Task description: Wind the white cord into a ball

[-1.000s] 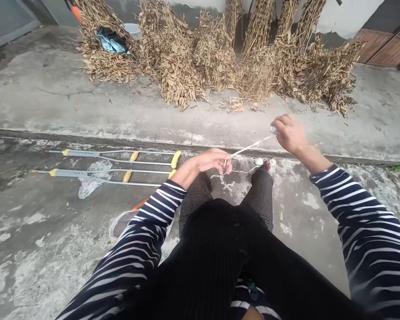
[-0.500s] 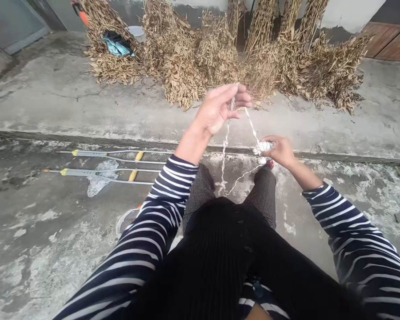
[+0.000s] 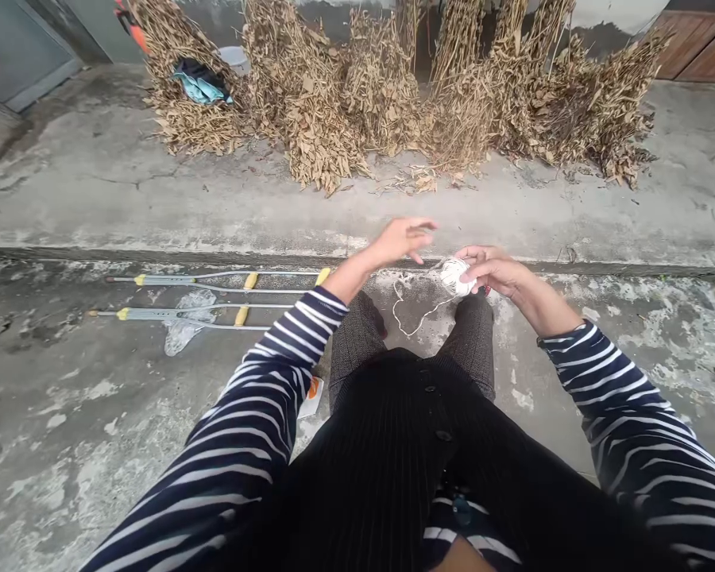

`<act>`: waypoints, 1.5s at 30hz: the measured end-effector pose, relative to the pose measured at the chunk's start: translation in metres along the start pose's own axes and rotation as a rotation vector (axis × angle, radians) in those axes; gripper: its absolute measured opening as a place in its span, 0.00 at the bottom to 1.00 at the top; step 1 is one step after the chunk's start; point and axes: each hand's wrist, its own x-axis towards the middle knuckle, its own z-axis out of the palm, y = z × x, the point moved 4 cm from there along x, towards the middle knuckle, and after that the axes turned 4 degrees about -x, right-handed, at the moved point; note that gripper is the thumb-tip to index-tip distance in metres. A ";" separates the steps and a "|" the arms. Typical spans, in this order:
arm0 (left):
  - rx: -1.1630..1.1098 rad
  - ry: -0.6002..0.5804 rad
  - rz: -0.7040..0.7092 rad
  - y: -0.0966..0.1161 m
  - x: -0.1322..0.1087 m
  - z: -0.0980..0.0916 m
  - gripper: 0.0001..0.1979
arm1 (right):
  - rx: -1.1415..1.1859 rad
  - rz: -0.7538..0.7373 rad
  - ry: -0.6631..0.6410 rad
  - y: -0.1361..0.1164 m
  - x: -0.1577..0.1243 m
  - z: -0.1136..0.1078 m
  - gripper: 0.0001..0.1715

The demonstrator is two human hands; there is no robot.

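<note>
My right hand [image 3: 493,270] is closed around a small ball of white string [image 3: 453,275], held above my knees. A loose strand of the string [image 3: 414,308] hangs in a loop from the ball down over my lap. My left hand [image 3: 400,239] hovers just left of the ball with its fingers stretched out and a little blurred. I cannot tell whether the strand touches those fingers. Both arms wear dark sleeves with white stripes.
Two metal crutches [image 3: 214,295] with yellow grips lie on the concrete at my left, beside a clear plastic bag [image 3: 184,327]. Bundles of dry brown plants [image 3: 357,95] lean along the wall beyond a low concrete step [image 3: 155,256]. A blue cloth [image 3: 198,83] lies on one bundle.
My left hand rose high with the strand, then came down next to the ball. My right hand drew in from the right toward the middle. The string grew slacker.
</note>
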 end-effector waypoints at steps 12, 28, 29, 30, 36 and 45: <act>-0.396 -0.030 -0.032 -0.058 -0.031 0.049 0.12 | 0.008 -0.059 -0.114 -0.003 -0.001 0.011 0.28; -0.654 -0.370 -0.188 0.004 -0.077 0.031 0.19 | -0.394 -0.361 0.327 -0.007 0.004 0.006 0.27; -0.689 -0.341 -0.204 0.001 -0.084 0.038 0.19 | -0.462 -0.426 0.420 -0.010 0.002 0.004 0.25; -0.723 -0.302 -0.219 -0.003 -0.090 0.043 0.19 | -0.522 -0.489 0.503 -0.012 -0.001 0.003 0.24; -0.775 -0.112 -0.302 -0.021 -0.119 0.056 0.22 | -0.672 -0.956 0.717 -0.020 -0.014 0.014 0.21; -0.451 -0.014 -0.175 -0.030 -0.115 0.058 0.22 | -0.827 -1.204 0.713 -0.029 -0.017 0.027 0.17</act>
